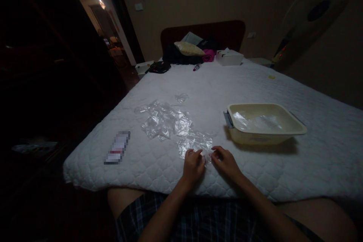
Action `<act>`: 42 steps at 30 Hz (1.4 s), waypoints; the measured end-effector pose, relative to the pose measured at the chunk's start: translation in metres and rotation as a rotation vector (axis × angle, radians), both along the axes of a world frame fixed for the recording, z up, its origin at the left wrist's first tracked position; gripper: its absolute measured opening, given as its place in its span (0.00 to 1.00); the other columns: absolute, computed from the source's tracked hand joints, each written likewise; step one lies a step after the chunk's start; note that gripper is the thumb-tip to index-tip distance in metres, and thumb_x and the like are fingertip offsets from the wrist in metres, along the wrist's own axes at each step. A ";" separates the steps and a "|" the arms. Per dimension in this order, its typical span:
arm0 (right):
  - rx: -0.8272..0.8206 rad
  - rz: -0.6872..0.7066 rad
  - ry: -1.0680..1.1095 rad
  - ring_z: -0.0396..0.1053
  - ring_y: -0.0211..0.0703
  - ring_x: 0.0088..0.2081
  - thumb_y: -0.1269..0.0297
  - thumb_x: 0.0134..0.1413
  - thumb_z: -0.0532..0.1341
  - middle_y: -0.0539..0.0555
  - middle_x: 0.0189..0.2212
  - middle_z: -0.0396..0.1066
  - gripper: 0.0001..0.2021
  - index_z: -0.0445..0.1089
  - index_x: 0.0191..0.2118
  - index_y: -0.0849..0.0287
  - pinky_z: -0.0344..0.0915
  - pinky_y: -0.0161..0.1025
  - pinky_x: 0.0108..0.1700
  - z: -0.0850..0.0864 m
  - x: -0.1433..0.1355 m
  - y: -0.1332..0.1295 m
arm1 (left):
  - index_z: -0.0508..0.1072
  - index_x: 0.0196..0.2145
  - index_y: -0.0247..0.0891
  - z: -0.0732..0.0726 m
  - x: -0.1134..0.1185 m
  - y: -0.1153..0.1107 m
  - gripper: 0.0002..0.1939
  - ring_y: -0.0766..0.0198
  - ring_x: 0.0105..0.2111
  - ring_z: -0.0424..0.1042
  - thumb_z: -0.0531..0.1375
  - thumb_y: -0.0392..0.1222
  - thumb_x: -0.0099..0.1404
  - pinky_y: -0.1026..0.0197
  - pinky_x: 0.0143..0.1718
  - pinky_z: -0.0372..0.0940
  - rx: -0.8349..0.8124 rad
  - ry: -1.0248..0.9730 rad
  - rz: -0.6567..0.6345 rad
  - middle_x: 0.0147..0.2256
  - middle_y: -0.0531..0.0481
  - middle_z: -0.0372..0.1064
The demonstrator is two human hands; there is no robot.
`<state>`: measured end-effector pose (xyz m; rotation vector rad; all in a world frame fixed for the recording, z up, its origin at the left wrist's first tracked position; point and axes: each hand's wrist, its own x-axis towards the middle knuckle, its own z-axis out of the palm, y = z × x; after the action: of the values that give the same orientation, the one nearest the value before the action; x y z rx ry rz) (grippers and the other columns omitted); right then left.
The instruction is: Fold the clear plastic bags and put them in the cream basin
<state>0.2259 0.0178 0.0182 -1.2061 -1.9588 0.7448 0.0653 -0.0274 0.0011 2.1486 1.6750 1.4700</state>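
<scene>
Close to the bed's front edge, my left hand point(194, 163) and my right hand point(225, 162) face each other a short way apart. Between them is a clear plastic bag point(208, 157), crumpled and shiny. Fingers of both hands are curled in and pinch its sides. Just beyond lies another clear plastic bag point(195, 141), spread flat on the white quilted cover. A loose heap of similar bags point(164, 119) lies farther forward and left, with a small separate piece point(181, 97) behind it.
On the right stands a cream plastic basin point(266, 138) with grey handles and clear plastic inside. A blurred-out phone-like object point(117, 147) lies left. A white box point(229, 57), pillow point(189, 49) and dark clothes sit by the headboard point(204, 29). A fan point(317, 11) stands far right.
</scene>
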 end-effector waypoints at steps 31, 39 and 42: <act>0.000 0.068 0.009 0.67 0.39 0.25 0.66 0.48 0.56 0.48 0.23 0.69 0.08 0.62 0.37 0.57 0.61 0.35 0.30 0.006 -0.031 0.032 | 0.63 0.42 0.37 -0.008 -0.005 -0.007 0.12 0.62 0.37 0.69 0.51 0.31 0.60 0.45 0.53 0.54 0.109 0.308 -0.104 0.31 0.48 0.69; 0.102 0.086 -0.154 0.67 0.40 0.27 0.66 0.49 0.56 0.50 0.25 0.69 0.07 0.64 0.37 0.59 0.61 0.37 0.33 0.005 -0.042 0.035 | 0.65 0.38 0.36 -0.009 -0.005 -0.007 0.08 0.66 0.32 0.68 0.52 0.31 0.60 0.53 0.48 0.58 0.175 0.357 -0.120 0.26 0.52 0.67; 0.154 0.061 -0.131 0.67 0.41 0.30 0.68 0.51 0.54 0.52 0.29 0.69 0.09 0.64 0.39 0.60 0.62 0.38 0.36 0.006 -0.043 0.037 | 0.66 0.37 0.36 -0.008 -0.006 -0.007 0.08 0.65 0.31 0.66 0.52 0.31 0.59 0.54 0.44 0.60 0.157 0.368 -0.119 0.26 0.50 0.66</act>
<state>0.1827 0.0544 0.0247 -1.1313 -2.1272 0.5455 0.0596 -0.0347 -0.0071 2.6894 1.5325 1.2737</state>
